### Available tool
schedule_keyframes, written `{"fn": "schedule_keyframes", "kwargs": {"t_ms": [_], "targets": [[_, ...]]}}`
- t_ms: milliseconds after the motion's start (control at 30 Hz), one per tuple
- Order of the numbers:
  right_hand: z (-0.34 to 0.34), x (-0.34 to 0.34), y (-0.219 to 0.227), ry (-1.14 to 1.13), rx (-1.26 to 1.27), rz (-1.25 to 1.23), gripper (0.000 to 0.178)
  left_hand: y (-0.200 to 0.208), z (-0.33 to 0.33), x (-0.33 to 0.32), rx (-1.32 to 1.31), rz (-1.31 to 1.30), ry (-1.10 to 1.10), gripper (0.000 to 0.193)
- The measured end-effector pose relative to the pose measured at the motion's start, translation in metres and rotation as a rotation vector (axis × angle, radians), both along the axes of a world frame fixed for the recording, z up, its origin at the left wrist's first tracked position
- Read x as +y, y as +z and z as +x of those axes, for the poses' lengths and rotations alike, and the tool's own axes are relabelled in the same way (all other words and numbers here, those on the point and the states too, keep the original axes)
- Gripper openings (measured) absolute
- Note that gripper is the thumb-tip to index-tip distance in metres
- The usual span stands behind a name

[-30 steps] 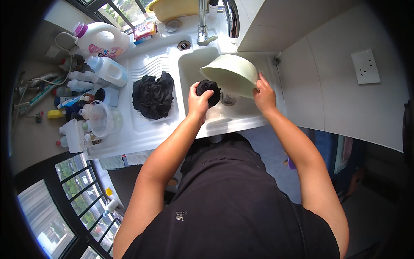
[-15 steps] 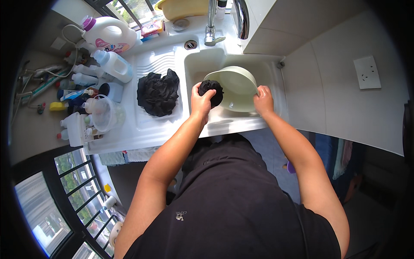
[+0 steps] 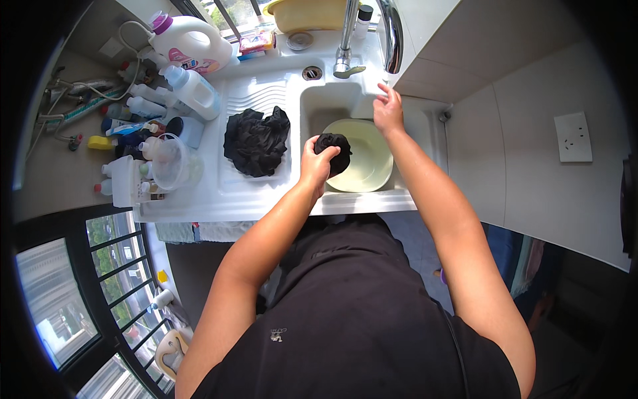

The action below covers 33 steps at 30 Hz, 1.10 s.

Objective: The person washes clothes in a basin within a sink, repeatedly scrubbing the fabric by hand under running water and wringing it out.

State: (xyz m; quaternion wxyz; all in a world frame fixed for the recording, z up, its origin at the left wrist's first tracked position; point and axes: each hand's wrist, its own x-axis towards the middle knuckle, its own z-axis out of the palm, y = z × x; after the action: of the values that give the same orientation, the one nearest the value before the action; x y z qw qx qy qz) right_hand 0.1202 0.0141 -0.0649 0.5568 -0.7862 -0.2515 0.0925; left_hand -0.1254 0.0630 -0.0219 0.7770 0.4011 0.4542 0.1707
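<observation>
A bunched-up black cloth (image 3: 334, 151) is gripped in my left hand (image 3: 316, 163), held over the left edge of a pale green basin (image 3: 373, 159). The basin sits in the white sink (image 3: 323, 106), its pale inside facing up. My right hand (image 3: 389, 110) is raised beyond the basin's far right rim, fingers apart and holding nothing, just below the end of the curved chrome spout (image 3: 395, 46). On the ribbed drainboard to the left lies a larger crumpled heap of black cloth (image 3: 257, 141).
Several bottles crowd the counter's left side, among them a large white detergent jug (image 3: 191, 44) and a clear plastic tub (image 3: 169, 161). Behind the sink stand a chrome faucet (image 3: 344, 56) and a yellow basin (image 3: 307, 14). A tiled wall (image 3: 531, 133) bounds the right.
My right hand has let go of the basin's rim and moved up toward the spout. The basin, tilted before, now rests flatter in the sink. My left hand still holds the black cloth.
</observation>
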Motion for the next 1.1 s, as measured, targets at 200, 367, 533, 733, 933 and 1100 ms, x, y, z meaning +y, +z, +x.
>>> {"fn": "schedule_keyframes", "kwargs": {"t_ms": [200,367,533,733,933,1100], "targets": [[0.024,0.044,0.056,0.383,0.138,-0.036,0.045,0.009,0.006,-0.001,-0.005,-0.103,-0.021,0.063],[-0.025,0.006,-0.006,-0.114,0.978,0.221,0.043,0.009,0.004,0.006,0.041,-0.073,0.013,0.066],[-0.066,-0.011,-0.125,-0.360,1.494,0.134,0.029,0.013,0.001,0.002,0.137,-0.081,-0.070,0.068],[-0.089,0.013,-0.190,-0.450,1.564,0.215,0.029,-0.010,-0.015,0.006,0.143,0.028,-0.044,0.067],[-0.054,0.017,-0.231,-0.583,1.547,0.279,0.027,-0.011,-0.006,0.002,0.203,0.204,-0.148,0.075],[-0.066,0.039,-0.207,-0.395,1.530,0.113,0.027,-0.016,0.001,0.002,0.338,0.262,-0.132,0.071]]}}
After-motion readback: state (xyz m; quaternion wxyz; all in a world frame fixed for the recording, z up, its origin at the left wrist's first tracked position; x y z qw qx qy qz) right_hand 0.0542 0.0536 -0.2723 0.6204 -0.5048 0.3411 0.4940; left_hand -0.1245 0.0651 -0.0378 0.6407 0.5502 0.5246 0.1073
